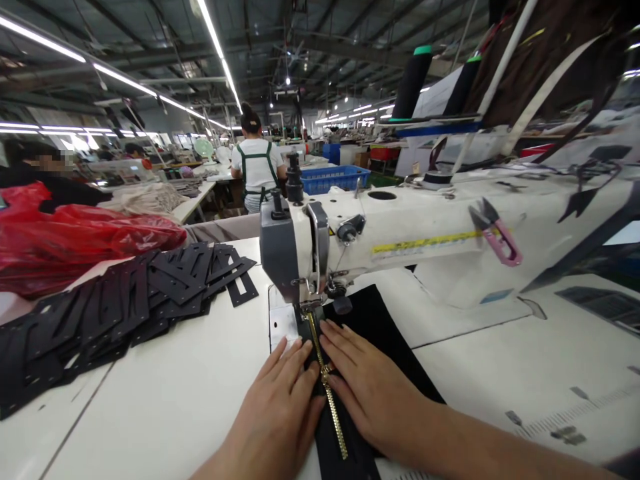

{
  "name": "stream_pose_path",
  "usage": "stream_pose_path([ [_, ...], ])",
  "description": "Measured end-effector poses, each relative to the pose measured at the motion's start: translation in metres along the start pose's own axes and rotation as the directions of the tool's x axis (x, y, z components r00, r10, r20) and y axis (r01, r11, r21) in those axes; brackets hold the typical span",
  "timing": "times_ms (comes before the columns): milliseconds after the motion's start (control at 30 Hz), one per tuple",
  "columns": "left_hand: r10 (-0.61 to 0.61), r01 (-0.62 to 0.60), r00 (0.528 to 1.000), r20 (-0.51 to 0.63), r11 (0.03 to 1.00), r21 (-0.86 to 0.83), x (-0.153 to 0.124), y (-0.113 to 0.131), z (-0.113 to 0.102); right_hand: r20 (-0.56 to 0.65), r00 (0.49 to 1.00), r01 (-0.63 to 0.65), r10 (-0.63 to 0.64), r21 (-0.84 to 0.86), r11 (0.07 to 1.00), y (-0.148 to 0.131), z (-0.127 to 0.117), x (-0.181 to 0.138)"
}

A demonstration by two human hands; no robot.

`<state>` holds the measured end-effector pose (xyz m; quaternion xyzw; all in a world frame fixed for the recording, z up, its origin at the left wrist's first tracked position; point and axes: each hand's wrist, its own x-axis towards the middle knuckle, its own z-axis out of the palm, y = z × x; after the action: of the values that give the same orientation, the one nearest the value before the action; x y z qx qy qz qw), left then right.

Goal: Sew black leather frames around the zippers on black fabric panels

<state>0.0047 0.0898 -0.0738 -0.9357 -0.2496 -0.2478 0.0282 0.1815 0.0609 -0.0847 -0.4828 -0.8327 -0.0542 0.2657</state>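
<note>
A brass-toothed zipper (336, 417) on dark tape runs lengthwise under the needle area of a white sewing machine (420, 220). Its gold slider (325, 371) sits between my hands. Black fabric (376, 315) lies beneath and to the right of the zipper. Fingers stretched out, my left hand (277, 403) presses on the zipper's left side, close to the metal plate. My right hand (373, 383) lies flat on the right side, fingertips just below the presser foot and thumb near the slider. The underside of the zipper is hidden.
Many black slotted pieces (145, 293) are heaped on the table's left, beside a red plastic bag (80, 230). Pink thread snips (500, 237) rest against the machine arm. Black thread cones (413, 83) stand above it. A person (257, 160) works ahead, near a blue crate (335, 179).
</note>
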Motion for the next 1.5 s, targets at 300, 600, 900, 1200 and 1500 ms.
stream_pose_path([
  [300, 0.024, -0.024, 1.0, -0.009, 0.999, -0.027, 0.005, -0.012, 0.004, 0.077, 0.997, -0.016, 0.017, -0.019, 1.0, 0.006, 0.006, 0.005],
  [600, -0.061, 0.065, 0.998, 0.029, 0.988, -0.14, 0.01, -0.027, 0.01, -0.028, 1.0, 0.009, -0.009, 0.005, 1.0, 0.02, 0.014, 0.021],
  [900, -0.184, 0.199, 0.98, 0.082, 0.943, -0.266, 0.026, -0.047, 0.018, -0.041, 0.999, -0.013, 0.017, 0.092, 0.996, 0.034, 0.02, 0.043],
  [1200, -0.182, 0.188, 0.982, 0.051, 0.964, -0.186, 0.03, -0.054, 0.023, -0.073, 0.983, -0.145, 0.169, 0.263, 0.954, 0.048, 0.034, 0.05],
  [1500, -0.154, 0.163, 0.986, 0.07, 0.975, -0.149, 0.031, -0.055, 0.02, -0.022, 0.971, -0.24, 0.24, 0.008, 0.971, 0.046, 0.038, 0.056],
])
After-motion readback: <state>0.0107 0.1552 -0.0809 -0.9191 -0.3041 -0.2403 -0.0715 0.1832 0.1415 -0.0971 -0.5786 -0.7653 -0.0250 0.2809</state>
